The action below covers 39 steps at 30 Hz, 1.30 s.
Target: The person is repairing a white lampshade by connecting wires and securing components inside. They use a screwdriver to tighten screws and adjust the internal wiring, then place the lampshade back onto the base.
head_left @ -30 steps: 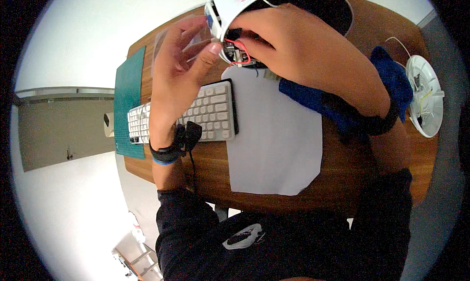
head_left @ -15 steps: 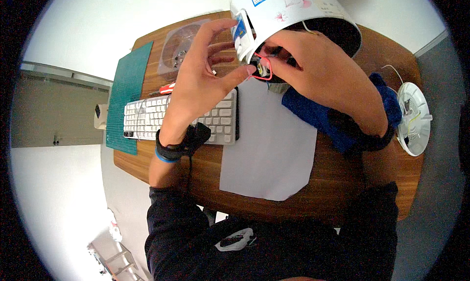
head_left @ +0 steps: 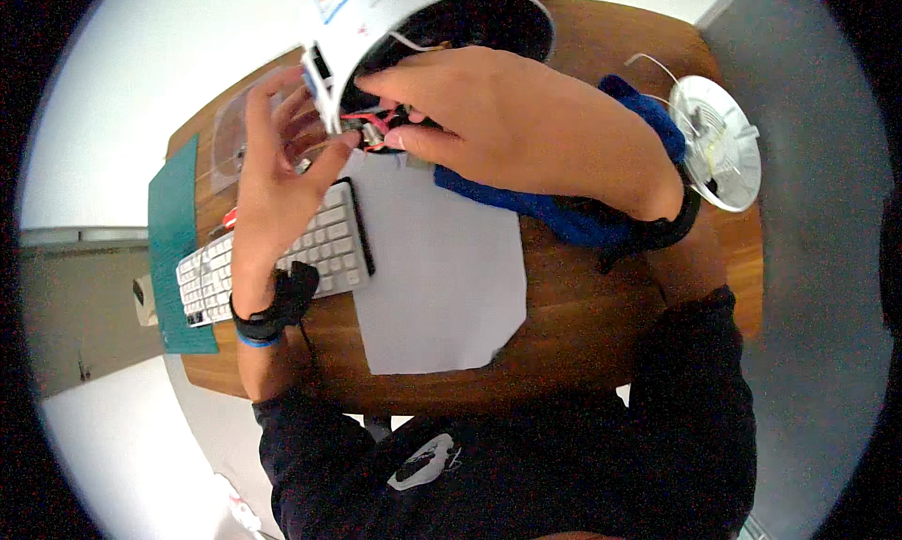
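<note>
A white, round appliance housing [head_left: 427,2] printed with pink flowers lies on its side at the far edge, its dark open end toward me. My left hand [head_left: 272,178] grips the white panel [head_left: 322,84] on the housing's left side, fingers behind it and thumb by the lower rim. My right hand [head_left: 489,117] reaches into the opening, its thumb and fingers closed around red wires [head_left: 376,120] beside small metal parts. The fingertips inside are partly hidden and slightly blurred. A blue cloth [head_left: 536,206] lies beneath my right forearm.
A round white base cover [head_left: 728,145] with wires stands at the right. White paper [head_left: 442,277] lies mid-table [head_left: 601,300]. To the left are a white keyboard [head_left: 334,249], a green cutting mat [head_left: 174,220] and a clear plastic tray [head_left: 230,140] behind my left hand.
The whole view has shifted, so housing, hands and table now appear further left. My right fingers remain at the wires in the opening; the red wire's loop looks tighter, closer to the fingers.
</note>
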Available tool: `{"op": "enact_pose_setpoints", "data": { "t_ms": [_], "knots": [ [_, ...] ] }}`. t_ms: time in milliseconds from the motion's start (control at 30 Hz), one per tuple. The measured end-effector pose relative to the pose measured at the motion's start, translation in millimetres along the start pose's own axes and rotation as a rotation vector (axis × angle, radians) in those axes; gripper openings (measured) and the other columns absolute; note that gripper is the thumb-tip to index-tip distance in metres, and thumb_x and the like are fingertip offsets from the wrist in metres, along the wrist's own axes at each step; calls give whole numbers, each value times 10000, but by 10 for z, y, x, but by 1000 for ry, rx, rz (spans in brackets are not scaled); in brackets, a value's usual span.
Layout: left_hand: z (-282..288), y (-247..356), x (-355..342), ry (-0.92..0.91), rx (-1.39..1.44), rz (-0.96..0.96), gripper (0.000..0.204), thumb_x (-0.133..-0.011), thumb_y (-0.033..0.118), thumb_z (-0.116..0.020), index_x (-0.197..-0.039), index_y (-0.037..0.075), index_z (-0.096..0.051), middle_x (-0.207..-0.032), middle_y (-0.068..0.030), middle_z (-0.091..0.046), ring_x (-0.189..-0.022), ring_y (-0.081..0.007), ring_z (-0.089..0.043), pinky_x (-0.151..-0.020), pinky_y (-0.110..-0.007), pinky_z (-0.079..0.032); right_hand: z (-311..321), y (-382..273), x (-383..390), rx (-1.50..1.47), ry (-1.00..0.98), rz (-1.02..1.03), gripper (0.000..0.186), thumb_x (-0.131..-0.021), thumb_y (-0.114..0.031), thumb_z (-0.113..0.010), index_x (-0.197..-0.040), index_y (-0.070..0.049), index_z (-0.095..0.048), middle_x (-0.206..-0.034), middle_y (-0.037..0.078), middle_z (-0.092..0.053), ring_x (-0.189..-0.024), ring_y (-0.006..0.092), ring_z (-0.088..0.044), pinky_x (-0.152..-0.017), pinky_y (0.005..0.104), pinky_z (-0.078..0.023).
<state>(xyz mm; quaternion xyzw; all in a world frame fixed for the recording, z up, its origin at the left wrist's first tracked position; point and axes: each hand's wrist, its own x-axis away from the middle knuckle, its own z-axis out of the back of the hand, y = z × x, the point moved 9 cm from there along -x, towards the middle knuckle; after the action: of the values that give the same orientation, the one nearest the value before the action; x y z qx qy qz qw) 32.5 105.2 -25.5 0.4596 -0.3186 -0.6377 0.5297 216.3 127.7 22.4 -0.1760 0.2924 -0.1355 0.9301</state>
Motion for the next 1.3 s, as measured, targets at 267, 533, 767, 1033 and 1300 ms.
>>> {"op": "enact_pose_setpoints", "data": {
  "t_ms": [267,533,767,1033,1300],
  "knots": [
    [10,-63,34,-9,0,-15,725,-1013,-91,-707,-1605,104,-338,-1516,-205,-623,-1244,-236,-714,-1030,-362,-597,844,242,764,15,-253,-143,212,-1045,-205,-730,-1096,-1,-752,-984,156,-756,-919,317,-751,-823,403,-578],
    [33,-62,47,0,-188,-47,751,-1039,-68,-662,-1689,77,-314,-1481,-206,-649,-1262,-224,-688,-1053,-359,-572,1691,1434,2291,395,-253,-706,271,-1040,-269,-766,-1212,-62,-732,-1067,150,-771,-1005,350,-748,-866,450,-600],
    [81,-75,25,5,-124,-35,778,-1041,-71,-602,-1729,96,-279,-1401,-150,-686,-1121,-144,-659,-975,-296,-550,1512,1330,2658,304,-293,-704,341,-1033,-209,-772,-1325,-61,-678,-1353,153,-699,-1162,336,-715,-974,431,-592],
    [88,-13,-23,-81,-116,-15,746,-1039,-57,-607,-1707,91,-307,-1377,-163,-716,-1182,-165,-680,-994,-294,-558,887,349,1734,398,-228,-309,535,-963,-128,-801,-1464,-81,-621,-1501,170,-617,-1384,418,-607,-1165,492,-503],
    [176,-41,-41,-85,-227,-22,724,-1031,11,-665,-1681,97,-359,-1318,-141,-757,-1057,-121,-679,-884,-273,-553,-161,177,1451,533,-519,-229,707,-837,-150,-889,-1479,-138,-595,-1347,133,-627,-1268,360,-626,-1082,490,-524]
  ]
}}
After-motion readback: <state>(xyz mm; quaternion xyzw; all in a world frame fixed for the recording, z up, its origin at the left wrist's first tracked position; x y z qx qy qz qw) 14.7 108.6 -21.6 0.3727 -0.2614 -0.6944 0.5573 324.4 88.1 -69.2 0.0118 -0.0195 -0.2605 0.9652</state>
